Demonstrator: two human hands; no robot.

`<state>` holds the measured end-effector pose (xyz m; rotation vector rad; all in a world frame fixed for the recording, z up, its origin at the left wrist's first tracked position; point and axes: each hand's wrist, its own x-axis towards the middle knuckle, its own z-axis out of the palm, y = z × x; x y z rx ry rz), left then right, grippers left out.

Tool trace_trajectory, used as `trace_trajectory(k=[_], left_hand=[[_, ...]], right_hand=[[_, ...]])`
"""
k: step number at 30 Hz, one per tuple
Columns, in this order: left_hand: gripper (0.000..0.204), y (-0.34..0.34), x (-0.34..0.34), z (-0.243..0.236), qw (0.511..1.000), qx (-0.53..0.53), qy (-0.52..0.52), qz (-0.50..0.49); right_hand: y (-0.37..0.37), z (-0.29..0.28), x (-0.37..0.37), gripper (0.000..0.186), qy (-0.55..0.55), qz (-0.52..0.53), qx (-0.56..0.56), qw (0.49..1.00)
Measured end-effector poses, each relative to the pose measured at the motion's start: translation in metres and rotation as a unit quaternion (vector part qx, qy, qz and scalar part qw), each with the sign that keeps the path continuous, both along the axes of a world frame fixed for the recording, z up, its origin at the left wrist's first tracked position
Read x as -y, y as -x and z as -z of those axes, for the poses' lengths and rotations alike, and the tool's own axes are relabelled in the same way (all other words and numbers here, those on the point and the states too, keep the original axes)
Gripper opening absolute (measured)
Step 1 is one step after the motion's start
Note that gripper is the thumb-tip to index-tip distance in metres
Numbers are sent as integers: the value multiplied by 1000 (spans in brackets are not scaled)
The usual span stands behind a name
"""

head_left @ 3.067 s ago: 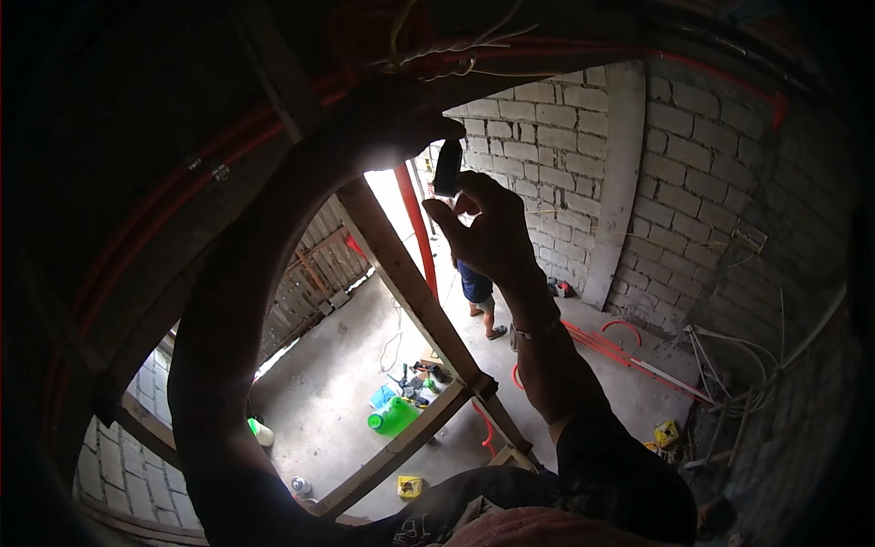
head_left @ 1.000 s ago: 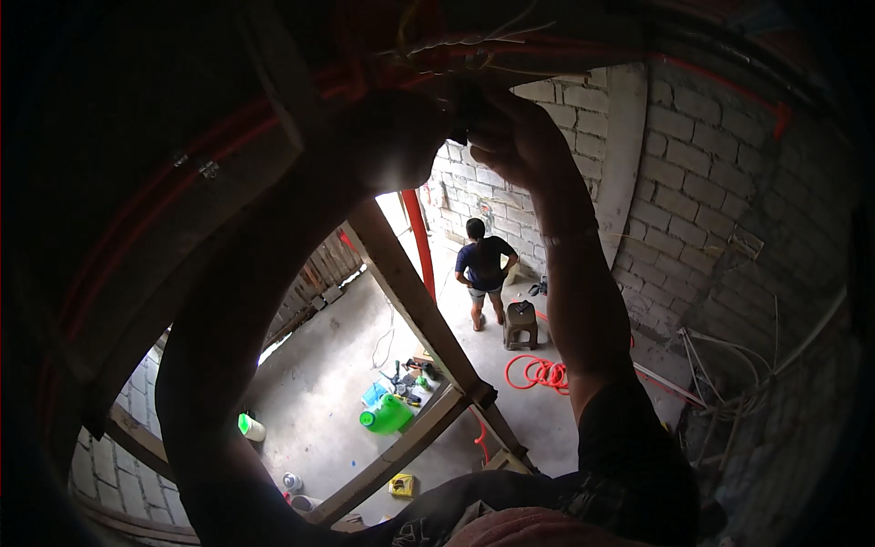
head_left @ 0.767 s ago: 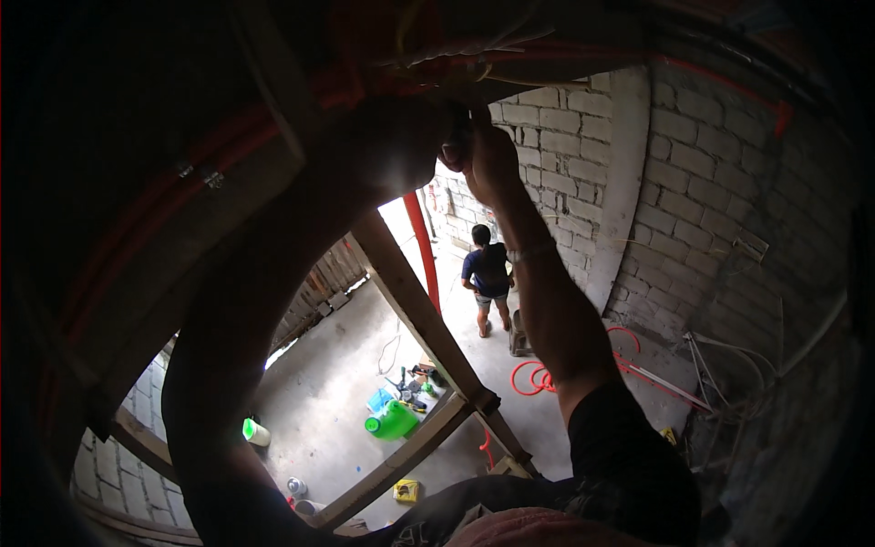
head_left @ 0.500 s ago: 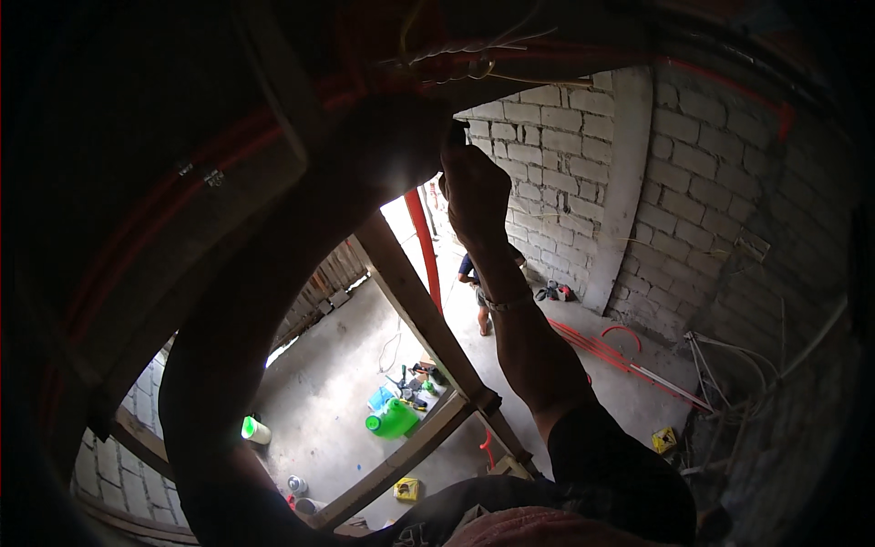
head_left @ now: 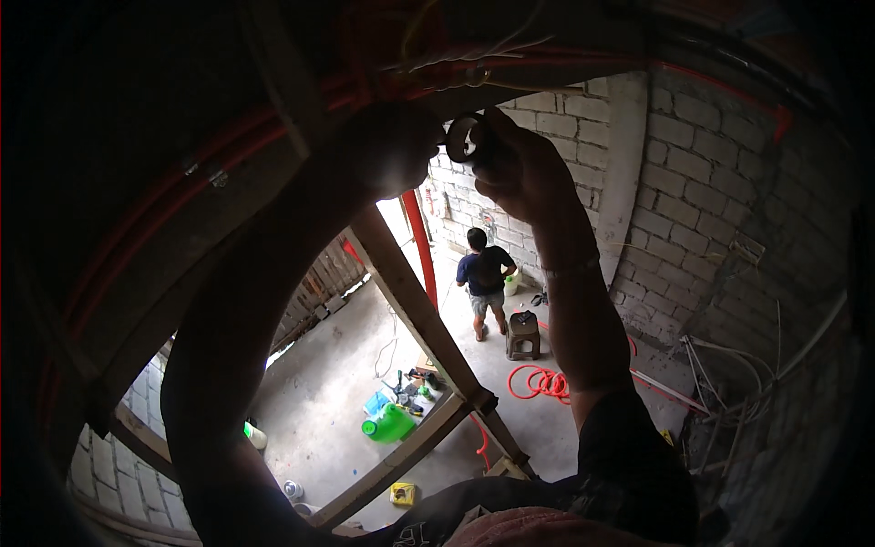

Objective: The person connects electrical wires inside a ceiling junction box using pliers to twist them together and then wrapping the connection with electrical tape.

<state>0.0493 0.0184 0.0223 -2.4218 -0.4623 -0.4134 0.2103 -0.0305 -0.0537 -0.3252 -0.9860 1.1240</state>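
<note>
Overhead, my right hand point(head_left: 519, 169) is closed on a small dark ring, which looks like a roll of electrical tape point(head_left: 464, 139); its hole faces me. Close to the roll's left side is my left hand point(head_left: 390, 150), dark in shadow with its fingers bent together. What those fingers hold, if anything, is hidden. Above both hands, twisted wires point(head_left: 474, 62) hang by a red junction box point(head_left: 394, 46) on the dark ceiling.
Red conduits point(head_left: 196, 169) run along the ceiling. A wooden frame point(head_left: 410, 301) stands below my arms. Down on the floor are a green container point(head_left: 390, 423), tools, a stool point(head_left: 523, 335) and a red coil of tubing point(head_left: 540, 383). Another person point(head_left: 483, 278) stands by the block wall point(head_left: 693, 182).
My right hand has moved right and turned, and the tape roll now shows as a ring. The left hand stays nearly in place. The other person, stool and red coil have come into sight.
</note>
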Motion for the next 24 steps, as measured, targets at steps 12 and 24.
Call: trace_trajectory(k=[12, 24], left_hand=[[20, -2, 0, 0, 996, 82, -18, 29], [14, 1, 8, 0, 994, 82, -67, 28]], right_hand=[[-7, -2, -74, 38, -55, 153, 83, 983], [52, 43, -41, 33, -163, 539, 302, 769]])
